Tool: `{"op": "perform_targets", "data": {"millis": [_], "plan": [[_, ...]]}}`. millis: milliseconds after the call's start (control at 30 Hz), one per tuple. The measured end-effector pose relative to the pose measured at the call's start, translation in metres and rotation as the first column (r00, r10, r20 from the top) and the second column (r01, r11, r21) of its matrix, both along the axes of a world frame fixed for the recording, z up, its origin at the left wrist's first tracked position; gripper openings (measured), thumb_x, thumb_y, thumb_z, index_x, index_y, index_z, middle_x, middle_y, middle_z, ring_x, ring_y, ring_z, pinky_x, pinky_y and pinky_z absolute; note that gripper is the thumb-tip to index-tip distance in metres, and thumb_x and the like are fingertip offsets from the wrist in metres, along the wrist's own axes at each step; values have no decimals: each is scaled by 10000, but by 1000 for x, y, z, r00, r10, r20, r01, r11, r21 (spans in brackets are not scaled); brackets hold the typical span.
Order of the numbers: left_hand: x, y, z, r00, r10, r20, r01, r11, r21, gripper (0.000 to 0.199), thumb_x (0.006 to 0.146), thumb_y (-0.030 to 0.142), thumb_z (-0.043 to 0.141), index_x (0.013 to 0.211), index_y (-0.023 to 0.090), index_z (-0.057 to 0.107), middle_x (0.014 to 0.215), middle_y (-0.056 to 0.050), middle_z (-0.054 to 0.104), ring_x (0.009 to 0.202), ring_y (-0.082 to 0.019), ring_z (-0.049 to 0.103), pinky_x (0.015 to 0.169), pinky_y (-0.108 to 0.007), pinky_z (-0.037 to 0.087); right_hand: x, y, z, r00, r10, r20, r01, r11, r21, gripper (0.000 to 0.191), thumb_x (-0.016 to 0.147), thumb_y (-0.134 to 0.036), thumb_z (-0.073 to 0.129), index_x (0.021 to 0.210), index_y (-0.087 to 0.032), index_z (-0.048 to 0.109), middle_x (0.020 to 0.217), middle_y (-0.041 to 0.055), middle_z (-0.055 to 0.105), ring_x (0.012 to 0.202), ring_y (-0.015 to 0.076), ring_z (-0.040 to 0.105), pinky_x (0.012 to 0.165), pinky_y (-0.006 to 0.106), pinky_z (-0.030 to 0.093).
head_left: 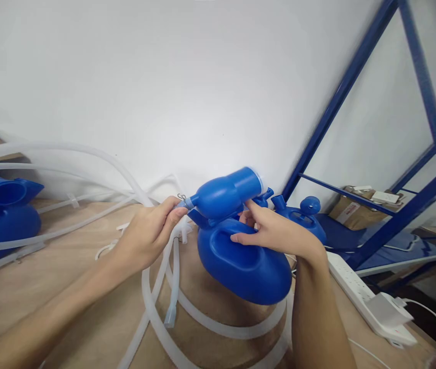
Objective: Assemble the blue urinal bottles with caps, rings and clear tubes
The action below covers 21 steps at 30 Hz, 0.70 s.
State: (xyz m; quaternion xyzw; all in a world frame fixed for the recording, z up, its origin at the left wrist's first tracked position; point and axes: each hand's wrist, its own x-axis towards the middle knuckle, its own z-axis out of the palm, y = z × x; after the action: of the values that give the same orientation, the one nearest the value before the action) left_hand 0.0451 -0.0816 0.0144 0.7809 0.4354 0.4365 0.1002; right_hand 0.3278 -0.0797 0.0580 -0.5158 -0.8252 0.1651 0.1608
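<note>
A blue plastic bottle with a hollow handle [249, 271] is held above the table, tilted. Its upper part is a blue funnel-shaped piece [221, 197] whose wide end points to the upper right. My right hand [264, 228] is closed around the bottle's handle, thumb on the near side, other fingers partly hidden behind. My left hand [156, 225] pinches the end of a translucent hose where it meets the narrow spout of the funnel-shaped piece. A small wire hose clamp [183, 199] sits at that joint, by my left fingertips.
Coils of white translucent hose [225, 330] lie across the brown table. More blue bottles stand at left [6, 220] and behind on the right [310, 215]. A white power strip [368, 302] lies at right, beside a blue metal shelf frame [341, 102]. A white wall rises behind.
</note>
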Motion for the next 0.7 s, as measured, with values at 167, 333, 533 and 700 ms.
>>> {"op": "perform_targets", "data": {"millis": [167,333,533,700], "plan": [[9,-2,-10,978,126,168,-125,992,-21,366,1026,508,376,786,261,498,562,37,543,504,-183,519,535,-285,358,-21,-3,-2,946,-68,-318,79,997,22,909,726,-540,864,1377,-266,291,892,-26,676,799,231,706,700,352,567],[13,-3,-10,961,153,228,-154,988,-16,379,1046,471,353,774,259,509,566,40,562,499,-173,519,563,-290,378,-59,-10,-9,884,-121,-452,193,974,117,832,639,-497,913,1195,-293,329,837,-48,704,811,262,730,737,384,554],[13,-6,-6,985,113,127,-111,994,-20,369,1021,493,404,752,255,491,560,41,544,496,-172,517,555,-284,350,-80,-7,-14,901,-159,-405,310,887,342,593,694,-475,865,1012,-289,400,849,-28,720,796,278,734,728,385,515],[6,-7,1,992,130,8,-129,991,-27,416,1005,587,373,818,252,533,531,35,539,464,-192,517,522,-288,320,-65,3,-11,876,-157,-457,385,798,463,505,732,-479,823,909,-280,395,818,-35,704,753,242,718,683,336,483]]}}
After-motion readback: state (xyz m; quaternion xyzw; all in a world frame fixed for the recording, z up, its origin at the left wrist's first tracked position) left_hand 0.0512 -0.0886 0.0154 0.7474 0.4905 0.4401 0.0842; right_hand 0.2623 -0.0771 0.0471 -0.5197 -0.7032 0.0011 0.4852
